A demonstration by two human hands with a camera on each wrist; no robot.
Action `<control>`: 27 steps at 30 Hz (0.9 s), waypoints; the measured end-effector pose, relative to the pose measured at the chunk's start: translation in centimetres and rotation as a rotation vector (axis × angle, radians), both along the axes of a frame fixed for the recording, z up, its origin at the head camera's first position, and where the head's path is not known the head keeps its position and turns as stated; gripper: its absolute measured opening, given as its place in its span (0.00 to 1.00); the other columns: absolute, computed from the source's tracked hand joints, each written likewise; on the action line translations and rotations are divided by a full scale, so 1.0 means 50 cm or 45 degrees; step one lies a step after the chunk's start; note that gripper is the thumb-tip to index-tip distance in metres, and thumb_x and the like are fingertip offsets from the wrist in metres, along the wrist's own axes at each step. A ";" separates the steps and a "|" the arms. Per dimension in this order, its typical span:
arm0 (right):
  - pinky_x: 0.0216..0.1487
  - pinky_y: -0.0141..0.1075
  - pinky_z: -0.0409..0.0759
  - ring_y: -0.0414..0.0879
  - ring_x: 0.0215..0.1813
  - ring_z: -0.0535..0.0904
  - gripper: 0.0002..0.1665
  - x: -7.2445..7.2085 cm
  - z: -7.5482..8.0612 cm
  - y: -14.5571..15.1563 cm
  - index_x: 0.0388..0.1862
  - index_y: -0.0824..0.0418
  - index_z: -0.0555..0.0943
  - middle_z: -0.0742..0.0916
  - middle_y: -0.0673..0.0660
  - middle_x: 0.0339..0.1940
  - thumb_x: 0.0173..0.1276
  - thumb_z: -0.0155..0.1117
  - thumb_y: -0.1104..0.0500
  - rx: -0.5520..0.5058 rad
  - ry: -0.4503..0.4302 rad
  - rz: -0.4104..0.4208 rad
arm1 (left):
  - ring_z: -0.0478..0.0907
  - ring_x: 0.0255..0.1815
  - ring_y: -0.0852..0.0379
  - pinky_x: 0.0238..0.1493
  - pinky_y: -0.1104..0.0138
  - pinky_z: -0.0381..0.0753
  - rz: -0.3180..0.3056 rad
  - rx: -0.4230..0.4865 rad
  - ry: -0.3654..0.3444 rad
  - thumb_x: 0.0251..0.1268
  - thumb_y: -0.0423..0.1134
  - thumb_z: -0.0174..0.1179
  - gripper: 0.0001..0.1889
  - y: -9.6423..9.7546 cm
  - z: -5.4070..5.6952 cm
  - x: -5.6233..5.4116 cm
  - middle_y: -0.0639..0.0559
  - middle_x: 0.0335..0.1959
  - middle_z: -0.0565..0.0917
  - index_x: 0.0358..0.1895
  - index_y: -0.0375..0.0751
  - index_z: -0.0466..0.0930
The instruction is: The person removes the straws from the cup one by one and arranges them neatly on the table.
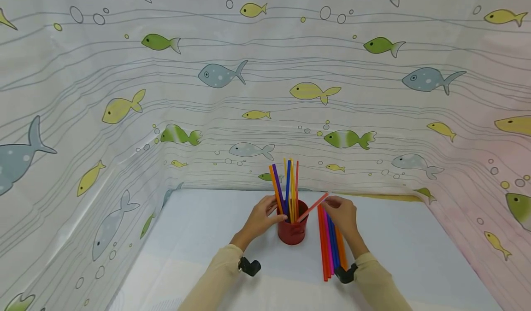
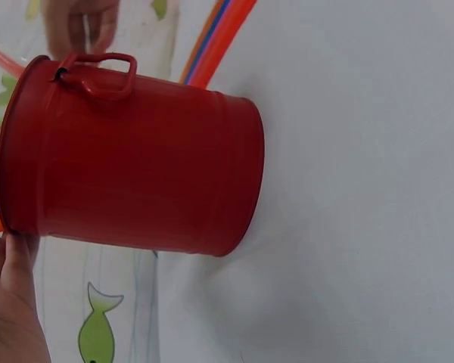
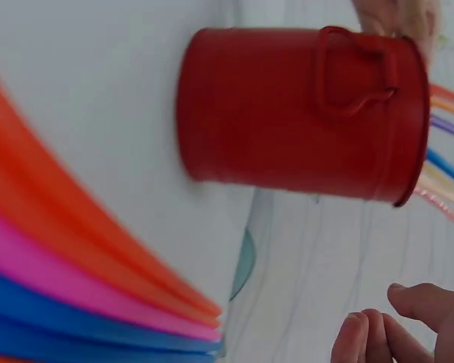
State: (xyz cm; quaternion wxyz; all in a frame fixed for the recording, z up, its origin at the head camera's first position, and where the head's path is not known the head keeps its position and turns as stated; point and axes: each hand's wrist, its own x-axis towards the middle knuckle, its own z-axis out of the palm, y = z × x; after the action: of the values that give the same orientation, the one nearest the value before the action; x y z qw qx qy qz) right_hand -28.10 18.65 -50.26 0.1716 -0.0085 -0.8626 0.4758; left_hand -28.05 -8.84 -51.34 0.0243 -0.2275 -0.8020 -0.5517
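A red cup (image 1: 292, 233) with a small handle stands upright on the white table, holding several colored straws (image 1: 288, 182). My left hand (image 1: 263, 216) grips the cup's rim, its thumb at the near side. One light red straw (image 1: 313, 207) leans out of the cup to the right, its upper end close to my right hand (image 1: 342, 214). In the right wrist view, that hand's thumb and fingers (image 3: 357, 333) stand apart with nothing seen between them. Beneath the right hand lies a row of orange, pink and blue straws (image 1: 332, 249).
The white tabletop (image 1: 207, 228) meets a cloth backdrop (image 1: 265, 103) printed with fish on three sides. Black wrist bands (image 1: 250, 267) sit on both forearms. The loose straws lie to the right of the cup.
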 end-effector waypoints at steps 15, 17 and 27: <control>0.32 0.32 0.85 0.51 0.35 0.86 0.11 -0.003 0.081 -0.110 0.40 0.65 0.88 0.89 0.58 0.33 0.60 0.73 0.61 -0.186 0.230 0.240 | 0.71 0.66 0.48 0.64 0.57 0.72 0.000 -0.003 0.015 0.58 0.34 0.70 0.35 0.003 0.022 0.018 0.38 0.61 0.72 0.69 0.37 0.66; 0.32 0.32 0.85 0.51 0.36 0.86 0.11 0.000 0.087 -0.121 0.41 0.66 0.88 0.89 0.57 0.33 0.60 0.73 0.61 -0.205 0.181 0.258 | 0.71 0.65 0.47 0.64 0.56 0.72 -0.014 0.003 0.021 0.59 0.34 0.69 0.34 0.004 0.038 0.031 0.36 0.61 0.72 0.69 0.35 0.66; 0.33 0.36 0.86 0.53 0.39 0.86 0.13 -0.012 0.070 -0.162 0.42 0.67 0.88 0.89 0.59 0.35 0.58 0.74 0.64 -0.193 0.160 0.301 | 0.71 0.65 0.42 0.64 0.54 0.71 -0.048 0.036 0.031 0.60 0.32 0.68 0.33 0.006 0.064 0.047 0.33 0.61 0.71 0.68 0.33 0.66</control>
State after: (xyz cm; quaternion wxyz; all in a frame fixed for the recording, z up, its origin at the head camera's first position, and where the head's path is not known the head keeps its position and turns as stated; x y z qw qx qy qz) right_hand -28.71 10.55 -46.78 0.1670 0.1100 -0.8067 0.5561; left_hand -25.68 -8.56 -48.15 0.0271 -0.2489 -0.7893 -0.5606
